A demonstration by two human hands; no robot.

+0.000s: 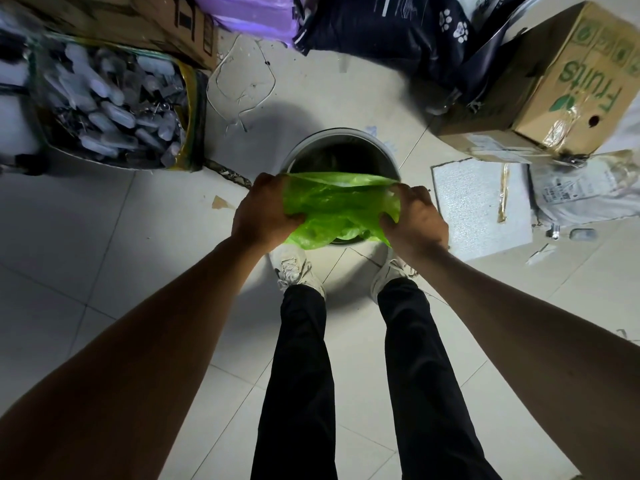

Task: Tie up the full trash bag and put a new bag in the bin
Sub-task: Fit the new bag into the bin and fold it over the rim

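Because the left hand (265,211) and right hand (414,220) each clench a bunched edge of the green bag (337,206) above the near rim of the bin (386,150), pulling too hard could tear the thin film, or an edge could slip free. Translucent, crinkled and bright lime, the bag looks flimsy, stretched taut between both grips.

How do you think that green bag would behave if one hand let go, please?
Probably floppy: the green bag sags and wrinkles between the left hand and right hand. Likely very light, since it looks thin and translucent. The freed side would probably droop toward the bin.
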